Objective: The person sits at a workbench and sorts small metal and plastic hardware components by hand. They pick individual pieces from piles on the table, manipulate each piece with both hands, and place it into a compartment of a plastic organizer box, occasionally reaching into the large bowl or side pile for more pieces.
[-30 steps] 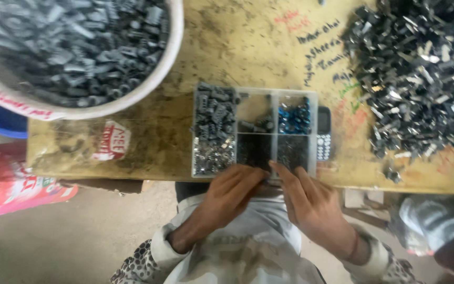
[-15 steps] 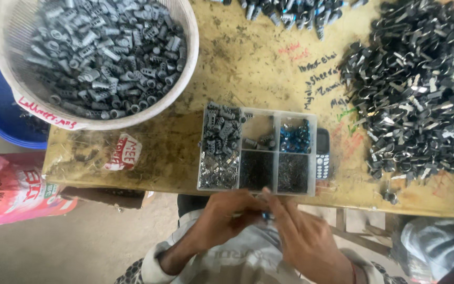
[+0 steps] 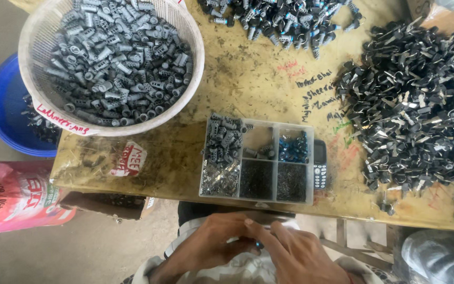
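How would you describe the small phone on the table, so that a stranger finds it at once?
Start at the wooden table and find the clear divided box near its front edge, just beyond the two hands. The phone lies flat against the box's right side. It alone has a keypad; everything around it is loose small parts.

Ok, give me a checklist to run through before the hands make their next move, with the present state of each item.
1. Left hand and right hand meet below the table edge, fingertips together: ok.
2. What the hands pinch between them: only a small dark bit shows, cannot tell.
3. Clear plastic compartment tray sits flat at the near edge of the worn yellow wooden table, within reach: ok.
4. Tray compartments hold parts, blue pieces separate from the grey ones: ok.
5. White mesh basket of grey plastic sleeves is full: ok.
6. Dark keypad phone lies against the tray's right side, close to the pile of black clips: not ok.
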The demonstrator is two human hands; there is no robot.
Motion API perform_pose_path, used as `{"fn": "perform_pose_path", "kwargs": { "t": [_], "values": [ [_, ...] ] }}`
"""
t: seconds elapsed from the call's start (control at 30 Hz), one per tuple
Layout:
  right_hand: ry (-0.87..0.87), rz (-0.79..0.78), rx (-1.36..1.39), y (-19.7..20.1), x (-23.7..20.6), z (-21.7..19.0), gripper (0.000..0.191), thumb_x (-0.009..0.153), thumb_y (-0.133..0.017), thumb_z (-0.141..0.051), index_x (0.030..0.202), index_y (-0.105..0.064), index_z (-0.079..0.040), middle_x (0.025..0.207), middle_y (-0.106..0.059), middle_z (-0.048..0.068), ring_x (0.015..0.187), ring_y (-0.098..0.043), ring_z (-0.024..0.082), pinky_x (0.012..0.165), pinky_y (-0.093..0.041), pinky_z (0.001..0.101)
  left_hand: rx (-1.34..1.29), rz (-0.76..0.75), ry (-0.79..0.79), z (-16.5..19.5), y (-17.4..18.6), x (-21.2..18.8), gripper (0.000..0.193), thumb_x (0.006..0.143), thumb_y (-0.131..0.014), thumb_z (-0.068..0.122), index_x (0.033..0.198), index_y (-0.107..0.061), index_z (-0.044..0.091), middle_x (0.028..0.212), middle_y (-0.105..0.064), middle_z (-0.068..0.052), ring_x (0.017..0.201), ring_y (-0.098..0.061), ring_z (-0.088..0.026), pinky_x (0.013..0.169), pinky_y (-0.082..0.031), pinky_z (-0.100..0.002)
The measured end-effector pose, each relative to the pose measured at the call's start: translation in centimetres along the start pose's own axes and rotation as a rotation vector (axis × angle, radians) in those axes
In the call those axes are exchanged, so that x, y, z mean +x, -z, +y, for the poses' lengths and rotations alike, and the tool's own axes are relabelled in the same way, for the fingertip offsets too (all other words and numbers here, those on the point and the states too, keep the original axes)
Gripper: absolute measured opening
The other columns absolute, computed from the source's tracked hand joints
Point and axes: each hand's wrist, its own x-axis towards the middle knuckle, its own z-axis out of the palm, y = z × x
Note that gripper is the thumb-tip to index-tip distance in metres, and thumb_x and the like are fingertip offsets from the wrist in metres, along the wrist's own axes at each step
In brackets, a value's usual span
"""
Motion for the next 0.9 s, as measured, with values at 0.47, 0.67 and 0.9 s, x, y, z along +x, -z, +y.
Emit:
{"fn": "perform_pose_path", "kwargs": {
  "t": [0.47,0.67,0.9],
  "values": [
    [-0.067,-0.600,0.031,6.7,2.9,2.1,0.060,0.099,-0.062,-0.016,0.154,-0.041,-0.025,0.104,-0.073,0.000,0.071,-0.068,0.019,0.059,-0.057,0.0348,0.074,0.183,-0.170,-1.6,-1.3,0.2,0.042,0.095,-0.073,0.008,0.131,-0.052,0.005,0.112,-0.072,-0.012,0.098,-0.076,-0.020,0.086,-0.065,-0.033],
    [0.303,0.905,0.559,12.1,6.2,5.8,0.030,0.095,-0.064,-0.004,0.121,-0.055,-0.015,0.097,-0.069,0.005,0.078,-0.067,0.019,0.066,-0.058,0.0337,0.165,0.365,-0.296,-1.6,1.1,-0.4,0.024,0.105,-0.060,0.010,0.128,-0.055,0.010,0.102,-0.074,-0.009,0.101,-0.076,-0.022,0.094,-0.060,-0.042],
    [0.633,1.069,0.674,10.2,-0.3,3.1,0.028,0.095,-0.066,-0.007,0.120,-0.057,-0.014,0.101,-0.069,0.006,0.080,-0.067,0.019,0.067,-0.058,0.0342,-0.084,0.598,-0.213,-0.5,4.0,-3.5,0.028,0.099,-0.062,-0.003,0.127,-0.058,0.001,0.094,-0.079,-0.013,0.081,-0.081,-0.019,0.065,-0.066,-0.033]
  ]
}}
